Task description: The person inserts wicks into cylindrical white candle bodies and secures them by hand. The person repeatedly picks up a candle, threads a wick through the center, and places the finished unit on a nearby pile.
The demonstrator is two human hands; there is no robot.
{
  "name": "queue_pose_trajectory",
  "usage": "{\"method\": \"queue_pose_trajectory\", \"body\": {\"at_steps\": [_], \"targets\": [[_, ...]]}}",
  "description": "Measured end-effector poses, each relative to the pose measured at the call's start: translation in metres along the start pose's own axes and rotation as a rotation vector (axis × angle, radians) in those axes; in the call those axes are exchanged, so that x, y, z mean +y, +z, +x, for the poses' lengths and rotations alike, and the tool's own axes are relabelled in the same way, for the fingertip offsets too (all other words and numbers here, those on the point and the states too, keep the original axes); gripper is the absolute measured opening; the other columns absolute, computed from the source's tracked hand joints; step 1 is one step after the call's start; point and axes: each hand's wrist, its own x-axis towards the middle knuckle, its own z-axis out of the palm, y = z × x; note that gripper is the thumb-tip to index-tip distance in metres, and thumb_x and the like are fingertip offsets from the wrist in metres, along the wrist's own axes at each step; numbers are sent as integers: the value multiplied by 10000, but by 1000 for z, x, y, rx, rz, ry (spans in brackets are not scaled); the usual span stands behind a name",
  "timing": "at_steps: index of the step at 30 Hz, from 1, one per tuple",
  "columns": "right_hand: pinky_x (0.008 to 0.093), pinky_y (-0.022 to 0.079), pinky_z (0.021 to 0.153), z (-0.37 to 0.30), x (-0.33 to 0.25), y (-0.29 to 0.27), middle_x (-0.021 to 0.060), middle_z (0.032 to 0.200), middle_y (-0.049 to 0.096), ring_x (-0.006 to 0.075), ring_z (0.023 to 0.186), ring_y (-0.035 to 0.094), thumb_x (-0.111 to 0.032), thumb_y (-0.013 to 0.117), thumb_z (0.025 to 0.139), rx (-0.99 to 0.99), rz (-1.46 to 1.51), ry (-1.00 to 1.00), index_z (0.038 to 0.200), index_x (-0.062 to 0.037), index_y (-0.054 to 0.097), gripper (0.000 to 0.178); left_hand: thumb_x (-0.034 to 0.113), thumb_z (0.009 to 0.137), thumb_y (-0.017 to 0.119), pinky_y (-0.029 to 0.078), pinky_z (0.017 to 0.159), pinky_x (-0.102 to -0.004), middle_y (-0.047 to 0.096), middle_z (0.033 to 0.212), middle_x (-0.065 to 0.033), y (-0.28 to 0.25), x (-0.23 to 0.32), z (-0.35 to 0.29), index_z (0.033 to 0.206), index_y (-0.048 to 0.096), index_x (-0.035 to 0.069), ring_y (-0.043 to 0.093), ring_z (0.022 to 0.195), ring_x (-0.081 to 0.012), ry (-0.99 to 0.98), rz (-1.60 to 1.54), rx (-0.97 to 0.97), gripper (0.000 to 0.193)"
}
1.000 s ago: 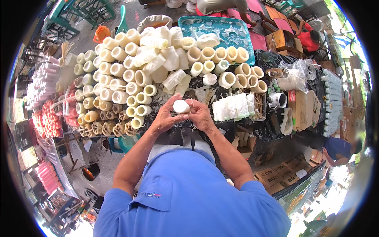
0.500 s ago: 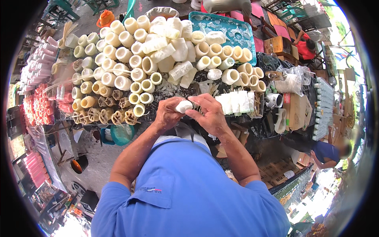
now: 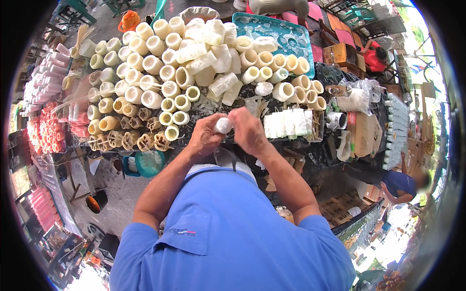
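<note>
My left hand (image 3: 206, 135) is closed round a small white, rounded wax piece (image 3: 223, 125), its smooth end showing. Right beside it, my right hand (image 3: 250, 132) is smeared by motion, so whether its fingers hold anything does not show. Both hands are over the near edge of a dark worktable. Beyond them stand several cream hollow wax cylinders (image 3: 170, 89), and a pile of white wax slabs (image 3: 200, 58) lies farther back. To the right of my right hand is a row of white wax pieces (image 3: 288, 123). A lump of white wax (image 3: 263, 88) sits just behind that row.
A teal tray (image 3: 301, 44) with wax residue lies at the back. Brownish wax pieces (image 3: 130, 141) line the front left edge, with pink candles (image 3: 47, 128) beyond. Cardboard boxes (image 3: 364, 136) stand at right. A person in dark blue (image 3: 402, 186) is at the far right.
My right hand has lifted slightly, its fingers coming off the wax piece and blurring. The wax piece has turned and moved slightly left and up in my left hand.
</note>
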Motion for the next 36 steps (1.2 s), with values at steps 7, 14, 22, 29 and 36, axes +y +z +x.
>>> {"method": "queue_pose_trajectory", "body": {"at_steps": [7, 14, 22, 29, 36], "targets": [[417, 567, 794, 4, -17, -57, 136, 973, 697, 323, 853, 693, -107, 751, 970, -86, 15, 236, 1351, -78, 706, 384, 126, 778, 940, 558, 833, -324, 731, 982, -61, -10, 10, 1, 1019, 753, 20, 704, 910, -172, 122, 103, 55, 323], [423, 547, 689, 5, -64, -78, 55, 866, 690, 295, 777, 685, -96, 764, 926, -143, -327, -77, 1183, -111, 791, 259, 64, 797, 899, 600, 786, -329, 763, 1029, -94, -11, 5, -1, 1051, 820, 24, 744, 870, -197, 196, 105, 88, 269], [425, 421, 755, 10, -67, -73, 33, 808, 598, 231, 801, 637, -105, 700, 852, -135, -525, -191, 905, -119, 701, 55, 60, 771, 898, 601, 811, -363, 768, 1027, -107, -8, 3, 2, 1056, 816, 29, 743, 911, -254, 279, 182, 98, 299], [437, 398, 786, 13, -70, -68, 34, 805, 591, 234, 790, 616, -126, 685, 840, -156, -574, -243, 856, -103, 683, 28, 53, 760, 899, 591, 810, -356, 752, 1019, -106, -8, -2, 4, 1062, 805, 32, 731, 909, -246, 380, 305, 115, 316], [442, 394, 795, 20, -71, -64, 57, 808, 620, 243, 778, 612, -143, 690, 831, -162, -500, -274, 832, -86, 679, 58, 104, 693, 903, 576, 860, -437, 765, 1027, -119, -7, -1, 6, 1023, 789, 35, 725, 943, -335, 391, 356, 140, 356]]}}
